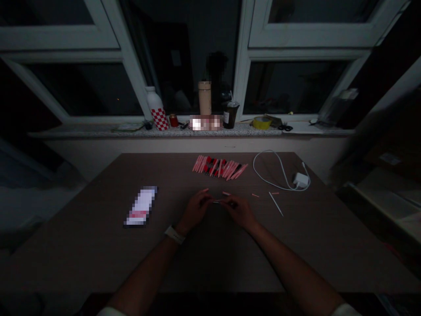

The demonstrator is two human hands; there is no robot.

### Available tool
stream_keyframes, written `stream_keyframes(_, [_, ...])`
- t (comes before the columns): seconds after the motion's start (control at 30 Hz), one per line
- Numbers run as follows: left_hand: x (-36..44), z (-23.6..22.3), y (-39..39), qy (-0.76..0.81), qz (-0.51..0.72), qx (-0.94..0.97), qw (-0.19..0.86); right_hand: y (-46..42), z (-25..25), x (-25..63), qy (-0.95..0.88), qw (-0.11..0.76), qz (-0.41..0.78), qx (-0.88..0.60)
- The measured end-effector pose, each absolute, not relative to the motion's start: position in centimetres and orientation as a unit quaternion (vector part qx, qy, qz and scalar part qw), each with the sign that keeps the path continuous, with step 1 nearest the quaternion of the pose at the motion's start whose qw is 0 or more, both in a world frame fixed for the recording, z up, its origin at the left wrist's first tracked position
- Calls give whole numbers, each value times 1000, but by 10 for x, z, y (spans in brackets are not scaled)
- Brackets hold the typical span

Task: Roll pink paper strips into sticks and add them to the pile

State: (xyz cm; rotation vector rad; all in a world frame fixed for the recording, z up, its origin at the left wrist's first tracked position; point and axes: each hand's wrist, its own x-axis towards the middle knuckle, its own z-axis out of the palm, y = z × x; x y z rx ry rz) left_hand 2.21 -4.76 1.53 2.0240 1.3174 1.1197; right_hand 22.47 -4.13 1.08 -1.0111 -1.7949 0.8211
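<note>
Above the middle of the table, my left hand (197, 207) and my right hand (239, 210) meet with closed fingertips on a short, thin, pale pen part (216, 202). A pink pen piece (204, 190) shows at the fingers of my left hand, and another pink piece (226, 193) lies just beyond my right fingers. To the right rest a slim white stick like a pen refill (276, 204) and two small pink pieces, one nearer (255, 195) and one farther (275, 193). Beyond my hands lies a row of pink, red and black pens (219, 167).
A phone (141, 206) lies to the left on the table (217, 263). At the right sits a white charger (300, 180) with a looped cable. The windowsill holds a checkered bottle (158, 114), a beige tumbler (205, 98), a drink cup (230, 115) and yellow tape (262, 123).
</note>
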Motion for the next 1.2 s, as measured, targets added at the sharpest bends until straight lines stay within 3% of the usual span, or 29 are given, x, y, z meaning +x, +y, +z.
stream_keyframes(0.2, [24,16,-48,487,419,724,250,-42,13,224,-735,451,309,-401])
stream_keyframes(0.53, [24,20,-50,470,408,761,184,-43,11,226,-764,439,259,-397])
stream_keyframes(0.83, [22,16,-49,477,406,745,230,-43,13,224,-733,444,316,-407])
stream_keyframes(1.2, [21,16,-45,499,390,721,282,-42,6,227,-791,435,222,-368])
